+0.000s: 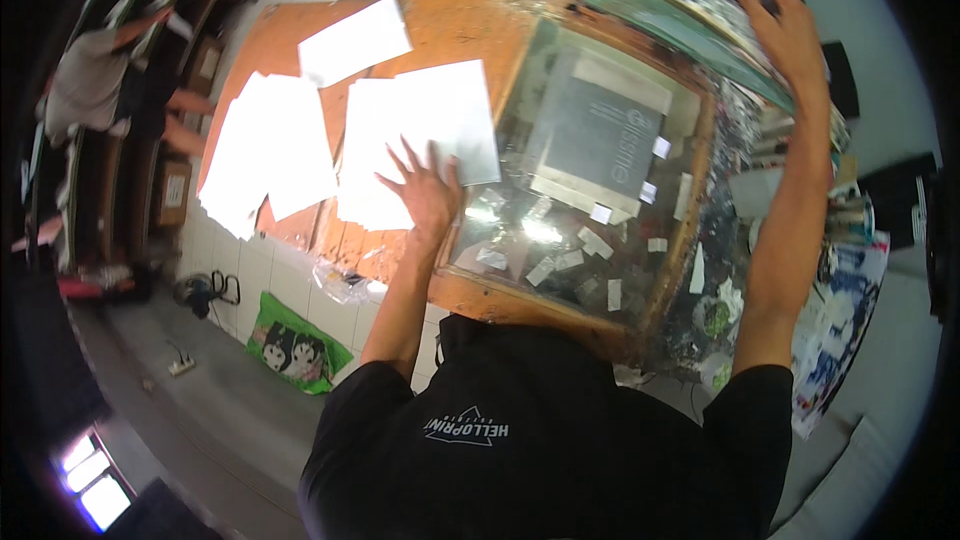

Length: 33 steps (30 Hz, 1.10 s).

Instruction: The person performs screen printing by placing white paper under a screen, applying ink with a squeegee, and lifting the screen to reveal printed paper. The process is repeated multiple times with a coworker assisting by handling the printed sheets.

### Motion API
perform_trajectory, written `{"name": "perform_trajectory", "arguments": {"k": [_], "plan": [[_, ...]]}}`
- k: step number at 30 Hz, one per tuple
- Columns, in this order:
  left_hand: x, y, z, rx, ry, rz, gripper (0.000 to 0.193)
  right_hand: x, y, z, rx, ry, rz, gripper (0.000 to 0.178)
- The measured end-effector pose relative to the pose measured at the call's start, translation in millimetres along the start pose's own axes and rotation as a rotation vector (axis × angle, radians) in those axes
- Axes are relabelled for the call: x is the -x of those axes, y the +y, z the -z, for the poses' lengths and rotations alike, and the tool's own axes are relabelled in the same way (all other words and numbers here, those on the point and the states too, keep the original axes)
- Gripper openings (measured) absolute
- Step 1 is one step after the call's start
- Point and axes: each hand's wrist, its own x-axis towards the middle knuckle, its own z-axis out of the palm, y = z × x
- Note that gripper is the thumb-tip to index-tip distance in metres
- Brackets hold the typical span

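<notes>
My left hand (425,195) lies palm down with fingers spread on a stack of white sheets (375,155) on the wooden table. At the far right, my right arm is stretched out, and my right hand (785,30) curls its fingers round a small dark thing that I cannot make out, above a cluttered ledge. Between my hands is a wood-framed glass panel (480,270) set in the tabletop. A dark grey rectangle with pale lettering (590,135) lies on it, over lighter backing. Several small pale strips (596,241) are scattered around it.
Another fanned white stack (285,145) and a separate sheet (355,40) lie farther left on the table. Green-edged glass (680,35) leans at the far right. A person (90,85) stands by shelves at left. A green pillow (295,345) sits below the table.
</notes>
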Motion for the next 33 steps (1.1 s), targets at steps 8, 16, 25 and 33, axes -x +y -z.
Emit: {"name": "perform_trajectory", "arguments": {"k": [8, 16, 25, 33], "plan": [[5.2, 210.0, -41.5, 0.395, 0.085, -0.674, 0.064, 13.4, -19.7, 0.0, 0.025, 0.115, 0.096, 0.038], [36.7, 250.7, -40.3, 0.482, -0.012, -0.692, 0.061, 12.1, -20.6, 43.0, -0.151, -0.159, -0.151, 0.044], [57.8, 228.0, -34.4, 0.400, -0.021, -0.639, 0.059, 16.8, -11.5, 35.3, -0.297, -0.106, 0.004, 0.042], [59.8, 224.0, -9.8, 0.491, -0.049, -0.676, 0.055, 36.0, -20.6, 19.4, -0.125, -0.083, -0.008, 0.039]]}}
